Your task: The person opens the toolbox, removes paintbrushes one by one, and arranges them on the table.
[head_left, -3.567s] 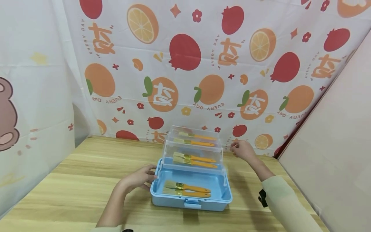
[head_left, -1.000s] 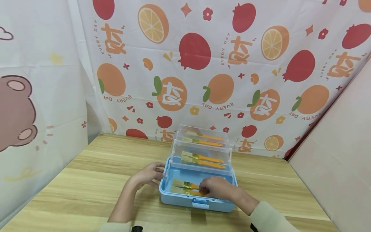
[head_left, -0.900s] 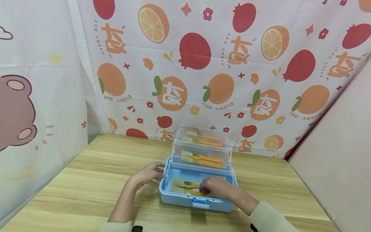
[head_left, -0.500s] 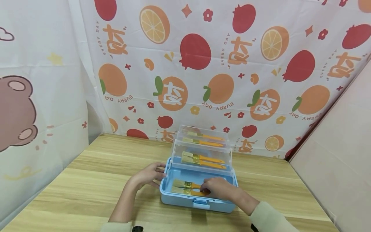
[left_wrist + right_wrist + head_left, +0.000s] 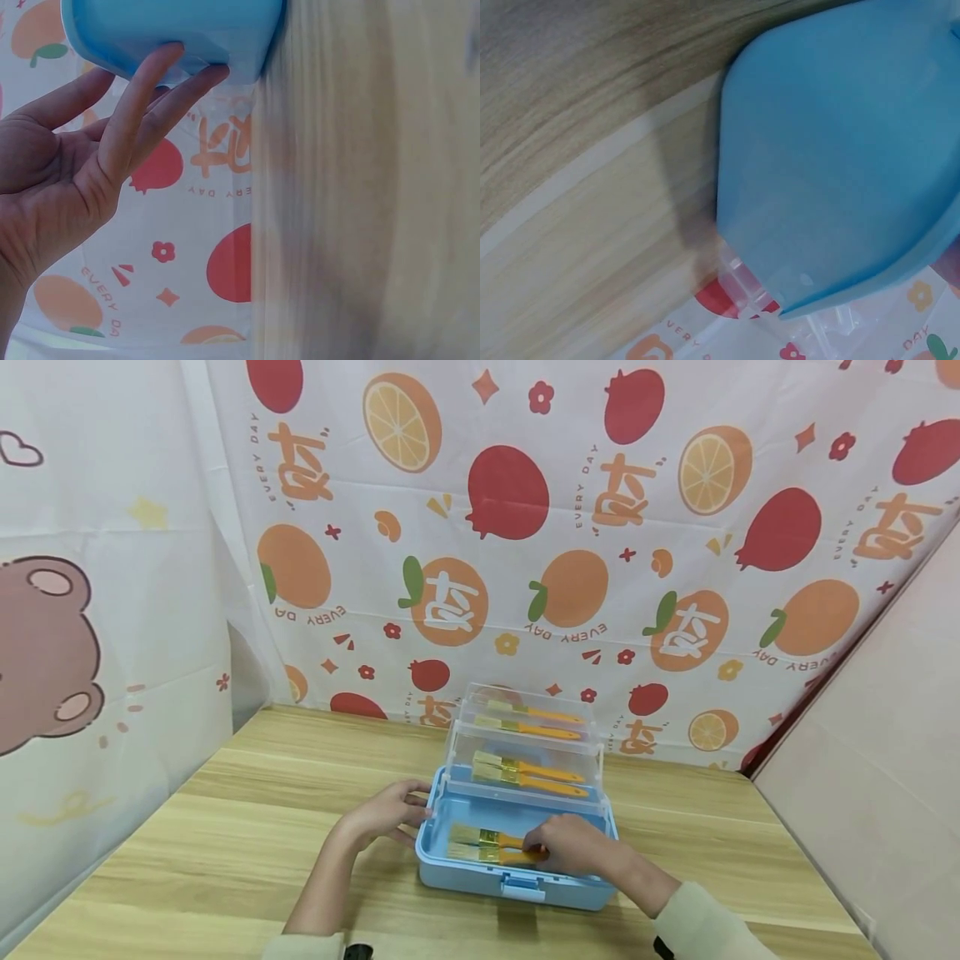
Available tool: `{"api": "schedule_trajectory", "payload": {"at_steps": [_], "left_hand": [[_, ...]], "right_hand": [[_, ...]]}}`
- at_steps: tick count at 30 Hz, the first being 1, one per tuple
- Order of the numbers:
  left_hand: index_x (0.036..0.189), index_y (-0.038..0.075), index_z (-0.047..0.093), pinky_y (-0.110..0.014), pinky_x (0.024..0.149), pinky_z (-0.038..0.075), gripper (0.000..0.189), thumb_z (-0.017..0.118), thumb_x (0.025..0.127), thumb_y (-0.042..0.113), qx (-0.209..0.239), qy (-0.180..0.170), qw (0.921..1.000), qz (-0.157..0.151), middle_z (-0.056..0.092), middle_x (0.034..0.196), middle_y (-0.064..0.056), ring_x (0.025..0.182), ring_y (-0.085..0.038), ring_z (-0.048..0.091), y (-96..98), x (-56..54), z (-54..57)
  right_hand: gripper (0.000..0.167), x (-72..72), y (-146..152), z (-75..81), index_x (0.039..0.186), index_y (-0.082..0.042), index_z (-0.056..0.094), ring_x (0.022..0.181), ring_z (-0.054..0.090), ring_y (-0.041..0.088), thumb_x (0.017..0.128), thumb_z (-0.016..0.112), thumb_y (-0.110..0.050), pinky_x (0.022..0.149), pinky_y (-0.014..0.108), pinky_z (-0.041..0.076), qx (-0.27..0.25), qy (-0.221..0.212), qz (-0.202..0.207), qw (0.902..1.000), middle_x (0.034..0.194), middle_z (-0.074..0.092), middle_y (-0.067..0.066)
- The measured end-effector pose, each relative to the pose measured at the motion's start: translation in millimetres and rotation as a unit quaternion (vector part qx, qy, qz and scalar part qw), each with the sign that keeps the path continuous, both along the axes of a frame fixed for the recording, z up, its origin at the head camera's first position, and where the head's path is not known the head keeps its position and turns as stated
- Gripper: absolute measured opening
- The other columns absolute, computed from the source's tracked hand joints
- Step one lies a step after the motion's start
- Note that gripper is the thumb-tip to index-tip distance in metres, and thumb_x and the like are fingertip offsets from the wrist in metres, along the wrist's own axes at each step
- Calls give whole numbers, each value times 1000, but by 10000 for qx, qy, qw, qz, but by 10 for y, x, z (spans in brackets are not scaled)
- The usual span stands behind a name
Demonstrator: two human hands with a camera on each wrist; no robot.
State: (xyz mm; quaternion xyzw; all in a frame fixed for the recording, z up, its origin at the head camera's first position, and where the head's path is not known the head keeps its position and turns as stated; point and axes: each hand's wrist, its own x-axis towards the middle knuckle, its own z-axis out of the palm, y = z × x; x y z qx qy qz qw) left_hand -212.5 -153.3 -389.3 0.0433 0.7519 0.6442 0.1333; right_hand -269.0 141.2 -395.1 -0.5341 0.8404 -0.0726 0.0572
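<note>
A light-blue toolbox (image 5: 465, 875) stands on the table with its clear folding trays (image 5: 592, 762) raised at the back. Two flat paintbrushes lie in its bottom, a front paintbrush (image 5: 491, 855) and a rear paintbrush (image 5: 487, 837), both with orange handles and pale bristles. My right hand (image 5: 572, 845) reaches over the right of the box and pinches the front paintbrush by its handle; the fingertips are partly hidden. My left hand (image 5: 386, 817) touches the box's left side, and the left wrist view shows its extended fingers (image 5: 142, 90) against the blue wall.
Several more paintbrushes lie in the trays, such as a paintbrush (image 5: 551, 787) in the lower one. A latch (image 5: 522, 888) hangs at the box's front. Wood-grain table (image 5: 247, 827) extends around the box. A fruit-print cloth (image 5: 510, 577) hangs behind, and a pale wall (image 5: 885, 760) stands right.
Since the oldest frame, my right hand has come from beside the trays down into the box, to the paintbrush handles. My left hand stays at the box's left side. The head view has shifted slightly.
</note>
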Motion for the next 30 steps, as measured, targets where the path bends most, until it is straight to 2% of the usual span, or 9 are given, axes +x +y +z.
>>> {"api": "schedule_trajectory", "payload": {"at_steps": [10,19,25,30], "left_hand": [[130,-13,34,-44,67,54,44,50,92,0,5,38,10000,-24,48,119,-33,97,-37,57,-11,5,0],[130,-13,33,-44,67,54,44,50,92,0,-10,60,9999,-86,49,118,-33,95,-37,58,-27,-10,0],[130,-14,33,-44,67,54,45,50,91,0,24,70,9999,-107,49,118,-33,94,-38,58,-26,-17,3],[130,-14,33,-44,67,54,44,50,91,-1,14,62,9999,-82,49,118,-33,94,-38,58,-20,-21,7]], "right_hand": [[17,5,31,121,97,-9,71,74,59,2,80,70,-9,64,14,47,28,-101,-120,9999,87,67,-5],[17,-4,72,291,96,-12,71,72,57,-3,80,68,-9,64,13,47,-37,6,-115,9999,85,66,-10],[17,29,109,405,96,-12,71,67,54,-2,79,70,-9,60,13,46,-32,221,-156,9996,84,66,-9],[19,55,150,480,97,-12,71,68,55,0,78,71,-8,63,15,48,-31,241,-269,9993,84,66,-9]]}}
